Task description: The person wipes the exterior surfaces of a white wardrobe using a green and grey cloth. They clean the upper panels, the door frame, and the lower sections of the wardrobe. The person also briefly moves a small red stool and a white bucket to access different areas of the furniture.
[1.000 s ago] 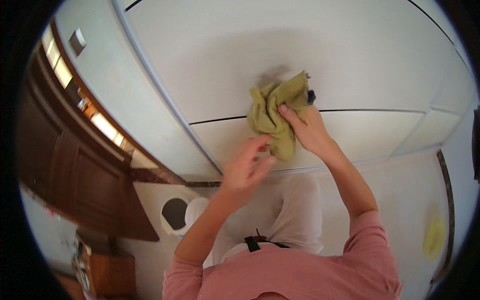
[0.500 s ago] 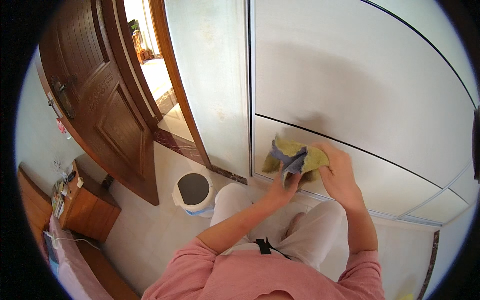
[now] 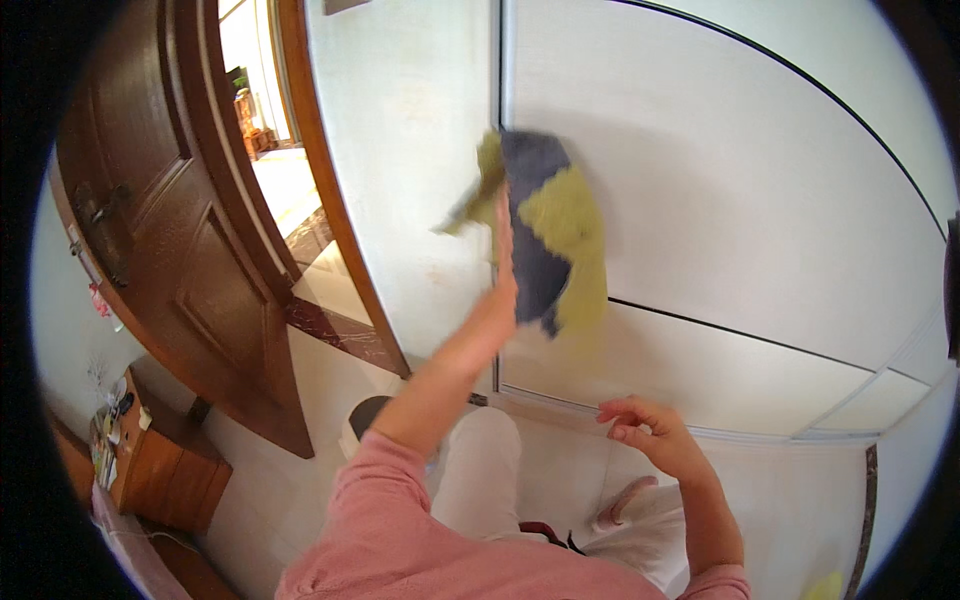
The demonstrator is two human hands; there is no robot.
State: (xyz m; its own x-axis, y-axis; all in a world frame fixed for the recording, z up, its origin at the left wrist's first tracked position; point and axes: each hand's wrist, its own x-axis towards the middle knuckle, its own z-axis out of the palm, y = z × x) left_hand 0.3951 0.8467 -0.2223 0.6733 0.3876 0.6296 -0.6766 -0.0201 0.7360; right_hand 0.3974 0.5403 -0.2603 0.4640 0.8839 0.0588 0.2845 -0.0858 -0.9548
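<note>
A two-sided cloth (image 3: 538,225), yellow-green on one face and dark blue-grey on the other, is spread at the left edge of the white sliding panel (image 3: 740,170). My left hand (image 3: 505,255) is seen edge-on, fingers stretched upward, holding the cloth, which shows on both sides of it. Motion blurs the fingers a little, and part of them is hidden by folds. Lower down, over my knee, my right hand (image 3: 650,432) is apart from the cloth, its fingers loosely bent and nothing visible in them.
A brown wooden door (image 3: 165,230) stands ajar at the left, beside a doorway. My left forearm partly covers a round bin (image 3: 362,420) with a dark lid. A wooden cabinet (image 3: 175,465) with small items on top stands at the lower left.
Both hands held the crumpled cloth low before the panel. Now the left has carried it up and left, opened out, while the right has let go and dropped lower.
</note>
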